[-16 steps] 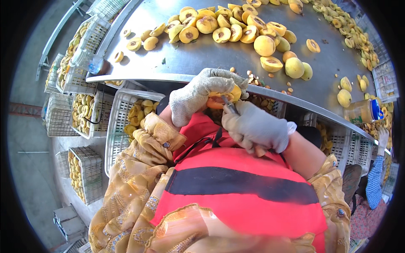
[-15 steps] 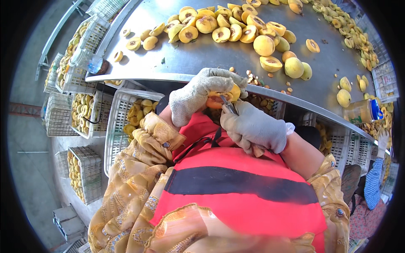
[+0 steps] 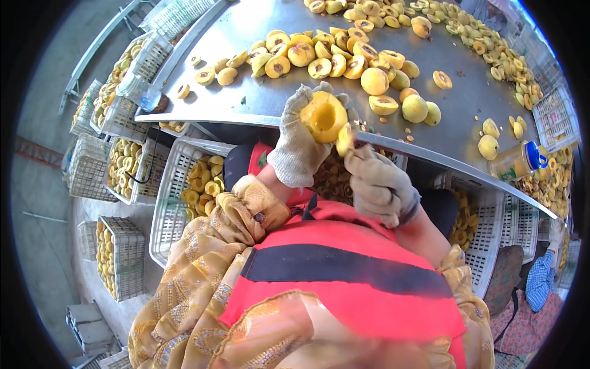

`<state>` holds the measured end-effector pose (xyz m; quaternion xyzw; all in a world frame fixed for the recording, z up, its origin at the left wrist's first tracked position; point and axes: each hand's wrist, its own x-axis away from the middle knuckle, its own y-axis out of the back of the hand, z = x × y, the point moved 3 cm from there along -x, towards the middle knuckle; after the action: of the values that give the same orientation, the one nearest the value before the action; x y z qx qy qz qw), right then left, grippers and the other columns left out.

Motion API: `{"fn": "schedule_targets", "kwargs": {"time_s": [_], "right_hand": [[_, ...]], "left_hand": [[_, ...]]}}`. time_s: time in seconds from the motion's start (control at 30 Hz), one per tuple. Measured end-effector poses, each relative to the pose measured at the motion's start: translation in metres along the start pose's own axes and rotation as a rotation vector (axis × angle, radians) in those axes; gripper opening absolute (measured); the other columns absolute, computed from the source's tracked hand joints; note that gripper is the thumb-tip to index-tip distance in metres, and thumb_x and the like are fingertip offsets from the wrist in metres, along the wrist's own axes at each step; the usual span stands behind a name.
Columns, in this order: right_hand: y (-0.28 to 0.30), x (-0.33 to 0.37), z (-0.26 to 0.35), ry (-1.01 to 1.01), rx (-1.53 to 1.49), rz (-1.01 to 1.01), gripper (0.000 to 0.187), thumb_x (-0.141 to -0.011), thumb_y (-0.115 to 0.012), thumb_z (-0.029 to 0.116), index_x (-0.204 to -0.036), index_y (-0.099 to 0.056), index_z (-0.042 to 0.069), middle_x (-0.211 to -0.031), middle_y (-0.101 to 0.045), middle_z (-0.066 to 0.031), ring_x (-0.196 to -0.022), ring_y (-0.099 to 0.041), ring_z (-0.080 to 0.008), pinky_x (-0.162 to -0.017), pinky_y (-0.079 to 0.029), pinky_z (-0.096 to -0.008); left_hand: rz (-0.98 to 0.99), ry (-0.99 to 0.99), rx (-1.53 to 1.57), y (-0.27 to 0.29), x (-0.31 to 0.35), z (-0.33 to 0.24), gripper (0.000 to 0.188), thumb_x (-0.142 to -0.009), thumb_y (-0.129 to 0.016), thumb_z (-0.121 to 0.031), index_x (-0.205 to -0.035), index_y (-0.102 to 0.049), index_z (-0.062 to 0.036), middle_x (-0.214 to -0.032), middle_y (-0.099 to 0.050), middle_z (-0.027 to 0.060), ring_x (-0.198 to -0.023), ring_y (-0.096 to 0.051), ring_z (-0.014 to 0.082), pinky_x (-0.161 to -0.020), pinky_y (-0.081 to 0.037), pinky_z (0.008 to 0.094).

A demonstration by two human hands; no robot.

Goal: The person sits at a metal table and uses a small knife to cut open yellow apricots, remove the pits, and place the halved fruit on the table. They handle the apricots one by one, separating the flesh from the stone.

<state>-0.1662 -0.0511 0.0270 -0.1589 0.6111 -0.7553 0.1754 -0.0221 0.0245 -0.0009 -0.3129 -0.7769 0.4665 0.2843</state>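
Note:
My left hand [image 3: 296, 138], in a pale knit glove, grips a yellow peach half [image 3: 324, 117] just off the table's near edge. Its cut face is turned up, showing a round, pitless hollow. Close beside it, my gloved right hand [image 3: 382, 186] is closed, palm side partly showing. A lump of yellow peach flesh [image 3: 346, 139] stands out past its fingertips, near the half's lower edge. The slim metal tool seen in this hand earlier is now mostly hidden by the fingers and the lump.
Peach halves [image 3: 301, 54] and whole peaches lie across the metal table [image 3: 246, 101]. A blue-lidded plastic jar [image 3: 520, 161] stands near its right edge. White crates [image 3: 161, 212] of peach halves sit below and to the left. A co-worker's blue sleeve [image 3: 541, 280] shows at right.
My left hand has turned the peach half face up and lifted it slightly. My right hand has drawn away from the fruit and rolled over, with a yellow lump now at its fingertips.

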Motion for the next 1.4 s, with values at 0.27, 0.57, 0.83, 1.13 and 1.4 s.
{"fn": "schedule_targets", "kwargs": {"time_s": [0.27, 0.57, 0.83, 1.13, 1.4], "right_hand": [[0.039, 0.021, 0.013, 0.258, 0.447, -0.536, 0.014, -0.095, -0.051, 0.016, -0.083, -0.046, 0.009, -0.053, -0.046, -0.0016, -0.031, -0.038, -0.0102, -0.027, -0.03, -0.0237], [0.056, 0.039, 0.021, 0.251, 0.724, -0.964, 0.011, -0.085, -0.052, 0.015, -0.078, -0.046, 0.009, -0.051, -0.047, -0.005, -0.032, -0.043, -0.0136, -0.026, -0.032, -0.0252], [0.057, 0.003, 0.031, 0.184, 0.71, -1.073, 0.009, -0.085, -0.052, 0.016, -0.083, -0.047, 0.009, -0.055, -0.049, -0.005, -0.036, -0.046, -0.0141, -0.028, -0.034, -0.0244], [0.046, -0.025, 0.029, -0.034, 0.81, -1.098, 0.011, -0.084, -0.054, 0.014, -0.082, -0.047, 0.006, -0.059, -0.052, -0.0054, -0.041, -0.051, -0.0141, -0.03, -0.036, -0.0247], [0.058, -0.006, 0.014, 0.031, 0.861, -0.975, 0.013, -0.087, -0.056, 0.017, -0.082, -0.048, 0.008, -0.06, -0.053, -0.0034, -0.044, -0.052, -0.0121, -0.033, -0.037, -0.0232]], "left_hand": [[0.001, -0.182, -0.634, 0.015, 0.046, -0.078, 0.04, -0.089, -0.06, -0.023, -0.121, -0.056, 0.0002, -0.105, -0.065, 0.0129, -0.089, -0.065, 0.022, -0.074, -0.054, 0.0334], [-0.753, -0.561, -1.835, 0.113, 0.04, -0.314, 0.061, -0.083, -0.064, -0.049, -0.129, -0.056, -0.01, -0.12, -0.061, 0.0188, -0.11, -0.06, 0.028, -0.094, -0.045, 0.0358], [-0.934, -0.142, -1.845, 0.207, -0.108, -0.392, 0.09, -0.077, -0.046, -0.077, -0.145, -0.036, -0.0192, -0.149, -0.032, 0.0218, -0.139, -0.027, 0.0394, -0.114, -0.02, 0.045], [-0.3, -0.131, -2.389, 0.141, -0.163, -0.266, 0.091, -0.072, -0.066, -0.066, -0.14, -0.043, -0.0106, -0.148, -0.028, 0.0261, -0.136, -0.024, 0.0467, -0.113, -0.025, 0.0477], [0.218, -0.174, -2.345, 0.073, -0.132, -0.129, 0.08, -0.063, -0.079, -0.053, -0.128, -0.053, -0.0132, -0.141, -0.034, 0.0248, -0.131, -0.031, 0.0477, -0.108, -0.032, 0.0502]]}}
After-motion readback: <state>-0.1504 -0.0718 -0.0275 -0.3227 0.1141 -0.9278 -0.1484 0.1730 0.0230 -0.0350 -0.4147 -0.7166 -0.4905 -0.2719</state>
